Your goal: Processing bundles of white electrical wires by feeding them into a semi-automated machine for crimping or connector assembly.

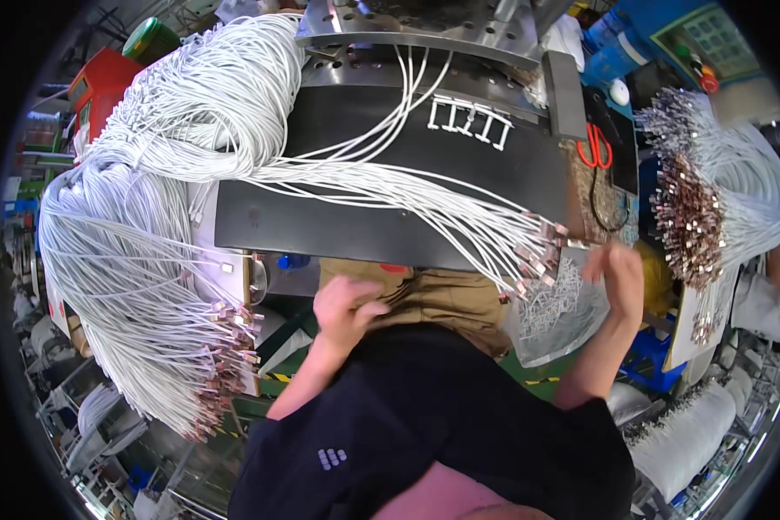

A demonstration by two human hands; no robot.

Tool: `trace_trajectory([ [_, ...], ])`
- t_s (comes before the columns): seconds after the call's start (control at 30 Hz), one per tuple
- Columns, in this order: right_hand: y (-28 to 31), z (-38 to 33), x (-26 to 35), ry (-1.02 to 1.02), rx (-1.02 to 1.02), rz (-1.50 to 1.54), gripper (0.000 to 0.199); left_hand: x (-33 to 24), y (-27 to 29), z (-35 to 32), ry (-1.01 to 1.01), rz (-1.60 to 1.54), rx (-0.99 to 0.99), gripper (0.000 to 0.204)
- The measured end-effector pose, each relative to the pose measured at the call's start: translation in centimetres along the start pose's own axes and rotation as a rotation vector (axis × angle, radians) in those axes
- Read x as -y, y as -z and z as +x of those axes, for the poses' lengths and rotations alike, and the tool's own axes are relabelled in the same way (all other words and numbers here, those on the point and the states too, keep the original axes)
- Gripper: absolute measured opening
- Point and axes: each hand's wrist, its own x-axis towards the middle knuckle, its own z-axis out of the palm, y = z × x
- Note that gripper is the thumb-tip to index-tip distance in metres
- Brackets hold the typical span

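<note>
A bundle of white cables (pixel 407 192) lies across the black work surface (pixel 321 230), its copper-coloured connectors (pixel 537 251) fanned out at the right edge. My right hand (pixel 620 273) is beside these connectors with its fingers curled together; whatever may be between the fingertips is hidden. Under it hangs a clear plastic bag (pixel 559 316) of small white pieces. Over my lap, at the front edge of the surface, my left hand (pixel 342 312) holds nothing, its thumb apart from its loosely bent fingers. Several thinner cable strands reach back beneath the metal press (pixel 416 35).
Big coils of white cable (pixel 208 95) fill the left side, with connector ends (pixel 225 364) hanging down. A white plastic runner frame (pixel 470 120) lies on the surface. Red-handled scissors (pixel 594 147) are at the right. Beyond them is another cable bundle (pixel 737 182).
</note>
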Motion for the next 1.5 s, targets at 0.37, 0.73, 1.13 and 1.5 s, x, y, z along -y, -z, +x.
trace_trajectory([
  [0.37, -11.9, 15.2, 1.5, 0.492, -0.206, -0.723, 0.025, -0.9, -8.0, 16.1, -0.398, 0.466, 0.575, 0.047],
  [0.73, -3.8, -15.2, -23.9, -0.508, -0.568, -1.056, 0.020, 2.9, 6.8, 19.7, 0.122, 0.319, 0.389, 0.016],
  [1.13, -13.3, 7.3, 7.7, 0.401, -0.074, -1.230, 0.046, -5.5, -4.7, 19.0, -0.074, -0.074, 0.685, 0.025],
  [1.5, -15.3, 13.6, 3.7, 0.420, 0.101, -0.864, 0.050, 2.6, 4.2, 20.5, -0.046, 0.346, 0.363, 0.021],
])
